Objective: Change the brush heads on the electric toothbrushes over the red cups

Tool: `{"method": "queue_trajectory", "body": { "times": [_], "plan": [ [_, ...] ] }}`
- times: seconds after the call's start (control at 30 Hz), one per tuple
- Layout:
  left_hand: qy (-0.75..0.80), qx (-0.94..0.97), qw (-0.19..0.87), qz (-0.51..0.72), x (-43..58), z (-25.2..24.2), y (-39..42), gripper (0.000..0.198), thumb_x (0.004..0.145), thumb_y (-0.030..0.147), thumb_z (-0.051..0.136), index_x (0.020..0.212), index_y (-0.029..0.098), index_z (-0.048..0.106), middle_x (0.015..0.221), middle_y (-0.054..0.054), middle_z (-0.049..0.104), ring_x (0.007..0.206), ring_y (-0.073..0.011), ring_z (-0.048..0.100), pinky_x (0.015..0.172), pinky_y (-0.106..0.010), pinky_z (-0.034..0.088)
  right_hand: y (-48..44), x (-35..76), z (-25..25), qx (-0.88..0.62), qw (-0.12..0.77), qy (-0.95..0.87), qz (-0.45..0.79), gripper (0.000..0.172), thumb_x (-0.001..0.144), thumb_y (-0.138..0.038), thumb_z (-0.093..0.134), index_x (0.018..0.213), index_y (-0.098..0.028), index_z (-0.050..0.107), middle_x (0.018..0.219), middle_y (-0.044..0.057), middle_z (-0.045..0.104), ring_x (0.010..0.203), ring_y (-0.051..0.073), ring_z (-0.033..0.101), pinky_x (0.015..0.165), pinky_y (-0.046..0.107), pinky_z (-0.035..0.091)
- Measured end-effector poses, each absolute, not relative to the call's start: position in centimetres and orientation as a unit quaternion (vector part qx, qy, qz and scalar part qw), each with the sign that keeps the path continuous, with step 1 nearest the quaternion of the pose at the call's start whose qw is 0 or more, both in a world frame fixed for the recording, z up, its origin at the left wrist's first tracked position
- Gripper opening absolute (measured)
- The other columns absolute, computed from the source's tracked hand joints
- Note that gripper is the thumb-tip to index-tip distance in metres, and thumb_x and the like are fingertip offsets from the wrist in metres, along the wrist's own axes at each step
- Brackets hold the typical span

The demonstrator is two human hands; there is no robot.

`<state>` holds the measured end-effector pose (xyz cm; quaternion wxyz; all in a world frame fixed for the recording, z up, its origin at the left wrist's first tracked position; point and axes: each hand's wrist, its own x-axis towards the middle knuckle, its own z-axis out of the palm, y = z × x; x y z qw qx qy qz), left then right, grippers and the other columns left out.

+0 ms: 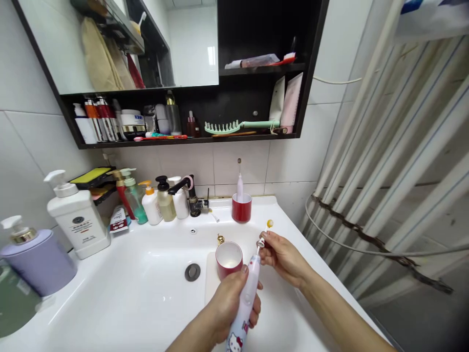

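One electric toothbrush, left hand around handle, right hand pinching its neck

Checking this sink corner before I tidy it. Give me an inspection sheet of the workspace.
Surface: white ceramic washbasin, drain in view.
Job's things: Hello Kitty electric toothbrush; red-and-white cup beside it.
Clutter: pump bottles along the basin's left and back; toothbrush in a red cup.
Hands: left hand grips the toothbrush body; right hand pinches its thin top.
Cables: white cable by the wall; grey hose across the curtain.
Surroundings: tiled wall, dark mirror cabinet, striped curtain.
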<state>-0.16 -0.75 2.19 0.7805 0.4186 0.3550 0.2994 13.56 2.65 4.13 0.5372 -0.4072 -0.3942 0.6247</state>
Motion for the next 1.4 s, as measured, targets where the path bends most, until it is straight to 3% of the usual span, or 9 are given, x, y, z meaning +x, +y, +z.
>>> {"method": "queue_trajectory", "body": {
  "times": [0.33,0.83,1.4],
  "plan": [
    [0.382,0.419,0.767,0.301,0.46,1.40,-0.67,0.041,0.063,0.053,0.032,0.070,0.014,0.041,0.041,0.003,0.044,0.029,-0.0062,0.036,0.035,-0.020,0.023,2.42,13.45,4.13,-0.433,0.524,-0.456,0.575,0.021,0.065,-0.034,0.047,0.057,-0.016,0.041,0.039,-0.006,0.045,0.037,0.005,0.041,0.042,0.019,0.037],
    [0.368,0.421,0.778,0.287,0.07,1.84,-0.42,0.041,0.062,0.053,0.033,0.072,0.014,0.042,0.042,0.004,0.044,0.031,-0.0062,0.037,0.037,-0.020,0.025,2.46,12.67,3.62,-0.387,0.585,-0.380,0.603,0.019,0.064,-0.032,0.050,0.058,-0.016,0.043,0.049,-0.005,0.048,0.038,0.003,0.039,0.042,0.017,0.035],
    [0.354,0.383,0.798,0.302,0.31,1.47,-0.57,0.038,0.063,0.050,0.035,0.069,0.014,0.041,0.040,0.003,0.043,0.029,-0.0058,0.036,0.035,-0.020,0.024,2.47,12.51,3.30,-0.395,0.564,-0.392,0.610,0.019,0.066,-0.031,0.049,0.056,-0.015,0.044,0.048,-0.006,0.045,0.039,0.002,0.037,0.042,0.015,0.034]
  ]
}}
